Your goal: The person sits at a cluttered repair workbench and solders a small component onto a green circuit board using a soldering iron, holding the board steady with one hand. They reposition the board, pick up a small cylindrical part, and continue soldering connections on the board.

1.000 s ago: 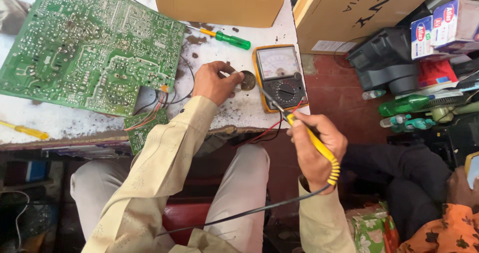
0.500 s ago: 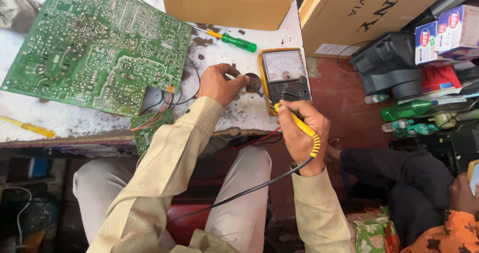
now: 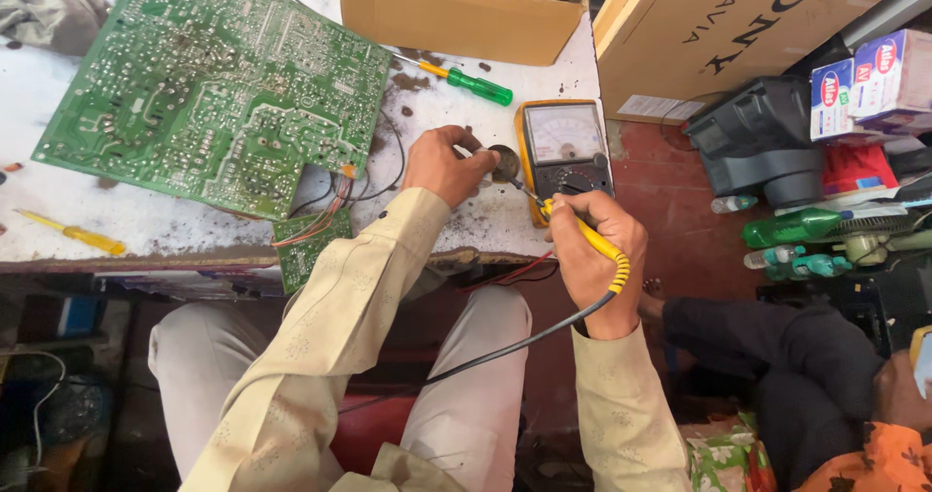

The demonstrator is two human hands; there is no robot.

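Fingers of the left hand pinch a small round dark metal part at the near edge of the worn white workbench, holding it just beside the yellow-cased analogue multimeter. Fingers of the right hand are curled tightly around a yellow-handled soldering iron, whose thin metal tip slants up and left to meet the round part. A black cord runs from the ribbed rear end of the handle down across the lap.

Left of the hands lies a large green printed circuit board, solder side up; a smaller green board hangs from it by coloured wires over the bench edge. Beyond the left hand rests a green-handled screwdriver, near a brown cardboard box. A yellow-handled screwdriver lies near the left front of the bench. At lower right, another person's dark sleeve is visible above the red floor.
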